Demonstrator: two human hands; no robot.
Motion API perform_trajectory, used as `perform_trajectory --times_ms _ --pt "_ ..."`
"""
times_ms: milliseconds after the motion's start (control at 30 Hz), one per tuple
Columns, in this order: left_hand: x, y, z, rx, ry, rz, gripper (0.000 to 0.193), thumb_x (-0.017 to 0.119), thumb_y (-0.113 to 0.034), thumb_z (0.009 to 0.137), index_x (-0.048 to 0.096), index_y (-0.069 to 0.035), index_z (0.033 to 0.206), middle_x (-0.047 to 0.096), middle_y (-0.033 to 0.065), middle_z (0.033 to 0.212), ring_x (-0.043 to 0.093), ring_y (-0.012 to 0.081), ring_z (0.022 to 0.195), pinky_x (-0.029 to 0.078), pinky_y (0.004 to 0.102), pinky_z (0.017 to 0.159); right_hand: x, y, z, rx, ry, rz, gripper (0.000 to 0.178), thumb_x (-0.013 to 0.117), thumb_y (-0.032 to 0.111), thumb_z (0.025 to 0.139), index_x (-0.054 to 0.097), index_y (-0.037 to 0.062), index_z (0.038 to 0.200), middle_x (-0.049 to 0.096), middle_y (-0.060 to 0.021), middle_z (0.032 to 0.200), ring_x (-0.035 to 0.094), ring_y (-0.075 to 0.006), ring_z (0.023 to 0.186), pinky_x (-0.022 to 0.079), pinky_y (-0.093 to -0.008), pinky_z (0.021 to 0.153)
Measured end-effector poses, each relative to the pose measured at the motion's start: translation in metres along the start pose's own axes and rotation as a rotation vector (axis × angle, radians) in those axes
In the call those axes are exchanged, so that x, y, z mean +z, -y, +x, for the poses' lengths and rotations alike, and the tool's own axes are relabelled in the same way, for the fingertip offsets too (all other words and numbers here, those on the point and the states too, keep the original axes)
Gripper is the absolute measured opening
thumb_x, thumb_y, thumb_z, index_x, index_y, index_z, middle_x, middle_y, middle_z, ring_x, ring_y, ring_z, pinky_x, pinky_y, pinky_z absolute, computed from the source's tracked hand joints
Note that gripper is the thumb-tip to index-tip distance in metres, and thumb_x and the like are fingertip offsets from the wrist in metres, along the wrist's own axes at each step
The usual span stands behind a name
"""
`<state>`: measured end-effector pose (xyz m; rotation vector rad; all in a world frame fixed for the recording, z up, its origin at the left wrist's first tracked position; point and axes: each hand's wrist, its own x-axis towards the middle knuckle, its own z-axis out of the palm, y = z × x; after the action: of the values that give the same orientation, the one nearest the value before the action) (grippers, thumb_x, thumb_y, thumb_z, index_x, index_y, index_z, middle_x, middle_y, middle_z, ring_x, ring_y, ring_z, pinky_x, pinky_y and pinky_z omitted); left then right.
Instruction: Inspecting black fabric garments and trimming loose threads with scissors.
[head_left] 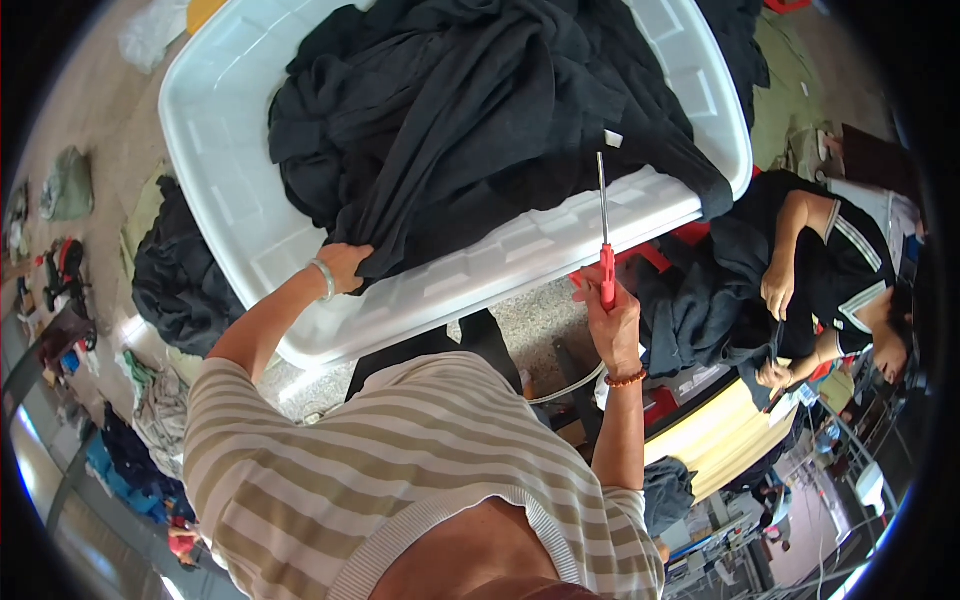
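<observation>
A large white plastic tub (212,140) stands in front of me, heaped with black cloth (470,110). At the tub's near left, my left hand (347,267) is closed on an edge of this cloth. My right hand (613,318) is wrapped round a red-handled tool with a long thin metal rod (603,200), just outside the near right rim. The rod points away from me, its tip over the cloth. Whether it is a long lighter or a screwdriver, I cannot tell. A small white tag (613,139) lies on the cloth near the tip.
To the right, another person (850,235) handles dark cloth (690,300) close to my right arm. A black cloth pile (180,275) lies left of the tub. Beyond it are a grey-green bag (67,185) and more garments (155,405) on the floor.
</observation>
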<state>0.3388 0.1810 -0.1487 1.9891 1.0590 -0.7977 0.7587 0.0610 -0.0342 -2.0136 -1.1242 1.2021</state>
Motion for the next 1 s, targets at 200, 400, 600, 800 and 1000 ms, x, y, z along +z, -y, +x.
perform_trajectory --times_ms 200,400,600,800,1000 --pt "0.041 0.024 0.021 -0.218 0.378 0.226 0.053 0.066 -0.015 0.079 0.057 -0.014 0.132 0.067 0.0156 0.118 0.064 0.0315 0.111 0.048 0.0442 0.096 0.005 0.010 0.004 -0.004 0.067 -0.115 0.025 0.058 0.001 0.089 0.065 -0.0027 0.113 0.071 -0.0112 0.083 0.070 -0.0173 0.078 0.053 -0.0284 0.072" --pt "-0.006 0.008 0.098 -0.209 -0.449 -0.279 0.088 0.074 -0.047 0.076 0.035 -0.011 0.146 0.042 0.0242 0.142 0.042 0.0415 0.130 0.037 0.0469 0.108 0.000 0.012 0.001 0.074 0.053 -0.121 0.025 0.057 -0.001 0.088 0.065 -0.0039 0.112 0.070 -0.0120 0.086 0.071 -0.0172 0.078 0.053 -0.0284 0.072" --pt "-0.107 -0.051 0.239 -0.111 -0.938 -0.192 0.093 0.078 -0.040 0.075 0.030 -0.013 0.150 0.040 0.0197 0.144 0.037 0.0391 0.134 0.035 0.0457 0.109 0.013 0.016 0.001 0.049 0.035 -0.066 0.024 0.056 -0.003 0.089 0.065 -0.0048 0.111 0.070 -0.0126 0.089 0.071 -0.0170 0.079 0.054 -0.0287 0.072" --pt "-0.166 -0.072 0.256 0.100 -0.730 -0.558 0.040 0.062 -0.030 0.091 0.060 0.000 0.119 0.064 0.0220 0.110 0.063 0.0355 0.101 0.048 0.0382 0.092 0.012 0.019 -0.003 0.100 -0.003 -0.068 0.025 0.056 -0.003 0.089 0.063 -0.0049 0.113 0.070 -0.0125 0.088 0.071 -0.0176 0.078 0.054 -0.0289 0.071" --pt "-0.173 -0.037 0.103 0.714 -0.047 -1.183 0.043 0.062 -0.023 0.096 0.056 0.005 0.127 0.065 0.0062 0.118 0.057 0.0116 0.107 0.045 0.0291 0.097 0.016 0.023 0.015 0.066 0.016 -0.121 0.027 0.058 0.004 0.090 0.064 -0.0023 0.115 0.070 -0.0130 0.079 0.071 -0.0174 0.075 0.053 -0.0292 0.068"
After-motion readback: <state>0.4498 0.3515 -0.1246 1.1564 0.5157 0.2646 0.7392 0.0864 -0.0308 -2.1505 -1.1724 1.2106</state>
